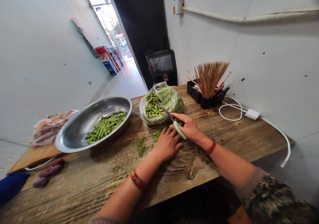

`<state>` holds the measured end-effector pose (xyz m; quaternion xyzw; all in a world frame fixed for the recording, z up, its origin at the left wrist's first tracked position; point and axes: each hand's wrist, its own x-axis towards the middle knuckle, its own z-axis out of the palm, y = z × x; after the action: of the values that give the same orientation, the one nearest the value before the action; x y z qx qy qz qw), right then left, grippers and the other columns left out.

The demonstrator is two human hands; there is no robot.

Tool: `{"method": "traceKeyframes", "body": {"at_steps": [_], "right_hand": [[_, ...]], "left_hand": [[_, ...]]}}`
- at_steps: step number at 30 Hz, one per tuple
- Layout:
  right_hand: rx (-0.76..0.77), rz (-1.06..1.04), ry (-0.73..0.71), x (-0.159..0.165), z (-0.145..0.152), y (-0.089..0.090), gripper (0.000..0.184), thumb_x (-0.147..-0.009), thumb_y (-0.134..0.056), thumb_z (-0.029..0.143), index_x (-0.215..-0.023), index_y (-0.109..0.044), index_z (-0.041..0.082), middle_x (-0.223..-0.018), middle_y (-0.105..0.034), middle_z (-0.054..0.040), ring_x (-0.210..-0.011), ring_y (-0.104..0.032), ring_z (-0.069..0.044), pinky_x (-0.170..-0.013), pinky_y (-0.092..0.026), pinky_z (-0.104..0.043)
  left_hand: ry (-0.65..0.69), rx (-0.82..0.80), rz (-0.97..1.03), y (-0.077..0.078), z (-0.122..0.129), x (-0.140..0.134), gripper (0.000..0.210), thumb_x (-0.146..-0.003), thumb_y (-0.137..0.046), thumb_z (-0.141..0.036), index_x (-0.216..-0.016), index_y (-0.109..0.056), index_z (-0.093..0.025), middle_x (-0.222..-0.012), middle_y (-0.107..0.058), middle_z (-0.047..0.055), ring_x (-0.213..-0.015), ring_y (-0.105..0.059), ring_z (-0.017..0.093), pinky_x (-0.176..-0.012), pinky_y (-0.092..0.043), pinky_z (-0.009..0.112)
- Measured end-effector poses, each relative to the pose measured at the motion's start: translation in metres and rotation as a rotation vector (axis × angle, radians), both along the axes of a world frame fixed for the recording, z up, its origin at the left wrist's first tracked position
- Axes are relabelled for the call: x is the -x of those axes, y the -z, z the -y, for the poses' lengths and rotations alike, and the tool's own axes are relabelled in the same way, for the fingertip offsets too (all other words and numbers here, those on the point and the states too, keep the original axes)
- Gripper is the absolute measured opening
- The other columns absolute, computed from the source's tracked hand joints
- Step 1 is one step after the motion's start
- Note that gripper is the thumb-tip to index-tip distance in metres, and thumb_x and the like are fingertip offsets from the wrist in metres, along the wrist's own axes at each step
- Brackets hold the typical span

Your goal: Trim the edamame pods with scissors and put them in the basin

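My right hand [190,128] is closed around scissors [178,128] with a pale green handle; their dark blades point up and left, over the front of a clear plastic bag [174,101] of green soybean pods [152,109]. Just below, my left hand [167,144] lies palm down on the wooden table [119,180], fingers spread. A few loose pods [157,134] show by its fingertips, partly hidden under them. Beside that hand is a small heap of snipped pod ends [142,146]. To the left stands a wide steel basin [77,127] with pods in it.
Behind the basin lies a bag of pinkish food [51,127], with purple sweet potatoes [50,172] nearer me. A black holder [194,91] with wooden skewers [209,79] stands back right, near a white cable [274,129]. A black speaker-like box [161,66] is beyond the table.
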<state>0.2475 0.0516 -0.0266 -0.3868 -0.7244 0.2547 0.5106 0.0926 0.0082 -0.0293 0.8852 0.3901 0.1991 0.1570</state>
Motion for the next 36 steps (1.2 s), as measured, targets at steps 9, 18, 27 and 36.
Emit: {"method": "traceKeyframes", "body": {"at_steps": [9,18,27,36], "right_hand": [[-0.013,-0.001,-0.026,-0.001,0.001,0.002,0.050,-0.075,-0.074,0.037,-0.120,-0.064,0.018,-0.099,-0.069,-0.0082,-0.086,-0.063,-0.019,-0.078,-0.052,-0.031],[-0.028,0.052,-0.045,0.001,0.002,0.006,0.050,-0.075,-0.074,0.039,-0.119,-0.064,0.018,-0.090,-0.067,-0.0052,-0.078,-0.060,-0.016,-0.072,-0.050,-0.028],[-0.043,0.170,-0.122,0.006,0.009,0.009,0.047,-0.077,-0.072,0.037,-0.118,-0.063,0.018,-0.081,-0.063,-0.0022,-0.068,-0.056,-0.013,-0.063,-0.048,-0.023],[-0.026,0.165,-0.168,0.006,0.013,0.006,0.047,-0.076,-0.074,0.036,-0.118,-0.063,0.017,-0.084,-0.064,-0.0033,-0.070,-0.057,-0.013,-0.066,-0.048,-0.024]], "left_hand": [[-0.143,0.076,0.114,-0.006,-0.004,0.072,0.041,-0.080,-0.055,-0.012,-0.119,-0.064,-0.021,-0.129,-0.060,0.013,-0.119,-0.053,0.026,-0.104,-0.037,0.048],[-0.491,0.005,0.373,-0.019,-0.003,0.087,0.009,-0.079,-0.061,-0.023,-0.077,-0.069,-0.019,-0.076,-0.063,0.004,-0.074,-0.057,0.018,-0.072,-0.044,0.030],[-0.398,-0.131,-0.203,-0.005,0.005,0.066,0.014,-0.081,-0.060,-0.020,-0.089,-0.072,-0.020,-0.086,-0.060,0.009,-0.085,-0.053,0.024,-0.076,-0.041,0.037],[-0.469,0.281,0.572,-0.010,0.011,0.074,0.014,-0.074,-0.068,-0.024,-0.085,-0.074,-0.019,-0.082,-0.068,0.006,-0.077,-0.060,0.020,-0.073,-0.045,0.031]]}}
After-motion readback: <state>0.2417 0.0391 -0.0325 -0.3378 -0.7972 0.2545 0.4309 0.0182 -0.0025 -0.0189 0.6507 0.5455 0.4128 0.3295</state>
